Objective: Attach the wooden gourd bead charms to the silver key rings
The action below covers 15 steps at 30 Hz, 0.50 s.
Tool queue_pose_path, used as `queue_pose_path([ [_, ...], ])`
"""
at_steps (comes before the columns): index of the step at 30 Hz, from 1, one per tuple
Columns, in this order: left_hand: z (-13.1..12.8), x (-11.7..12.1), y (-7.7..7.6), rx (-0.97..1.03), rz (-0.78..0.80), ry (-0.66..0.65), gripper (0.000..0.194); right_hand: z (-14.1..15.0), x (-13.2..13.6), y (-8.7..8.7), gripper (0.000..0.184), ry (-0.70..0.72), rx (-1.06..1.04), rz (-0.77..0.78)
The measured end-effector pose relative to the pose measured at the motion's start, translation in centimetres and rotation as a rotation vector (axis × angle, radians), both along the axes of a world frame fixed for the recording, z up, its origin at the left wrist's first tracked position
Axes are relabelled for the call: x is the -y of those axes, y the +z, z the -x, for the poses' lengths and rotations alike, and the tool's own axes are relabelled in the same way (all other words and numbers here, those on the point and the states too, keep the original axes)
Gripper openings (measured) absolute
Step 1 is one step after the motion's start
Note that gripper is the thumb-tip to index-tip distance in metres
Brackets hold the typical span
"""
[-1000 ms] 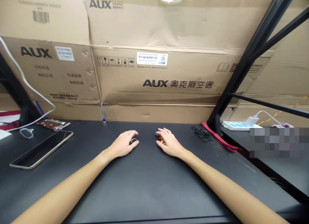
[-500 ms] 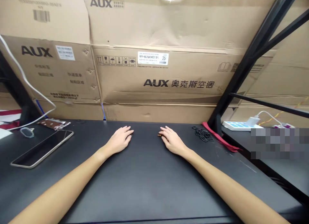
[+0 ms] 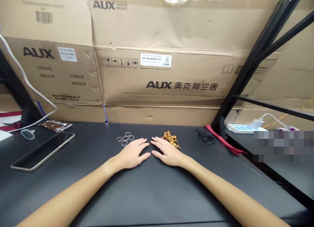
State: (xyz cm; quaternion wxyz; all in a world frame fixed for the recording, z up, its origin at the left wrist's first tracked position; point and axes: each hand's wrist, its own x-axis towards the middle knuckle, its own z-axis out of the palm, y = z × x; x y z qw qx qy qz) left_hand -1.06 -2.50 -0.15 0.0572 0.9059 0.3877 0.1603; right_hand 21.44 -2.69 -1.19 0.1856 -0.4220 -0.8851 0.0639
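My left hand (image 3: 131, 154) lies flat and open on the black tabletop (image 3: 157, 191), holding nothing, its fingertips just below a small group of several silver metal rings (image 3: 125, 138). My right hand (image 3: 168, 152) also rests flat and open, fingers pointing left toward my left hand. Its fingertips are close to a small heap of gold-coloured gourd-shaped beads (image 3: 170, 139), and the heap's lower edge may touch the hand. My two hands lie close together, apart by a narrow gap.
Black rings (image 3: 206, 137) lie to the right, beside a red strap (image 3: 222, 138). A smartphone (image 3: 43, 151) lies at the left. Cardboard AUX cartons (image 3: 157, 80) stand behind the table. A black shelf frame (image 3: 252, 60) rises on the right, above a power strip (image 3: 239, 128).
Both hands have slid back toward me and closer together. The silver rings and gold beads, covered by my hands earlier, now show on the table.
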Motion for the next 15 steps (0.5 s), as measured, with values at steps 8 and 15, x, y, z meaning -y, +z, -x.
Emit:
queue_pose_path([
  [8, 0.22, -0.20, 0.05, 0.019, 0.016, 0.005, 0.053, -0.31, -0.19, 0.02, 0.048, -0.049, -0.009, -0.029],
  [15, 0.70, -0.92, -0.05, 0.004, -0.018, 0.027, 0.051, -0.55, -0.43, -0.34, 0.049, -0.115, -0.014, -0.033],
])
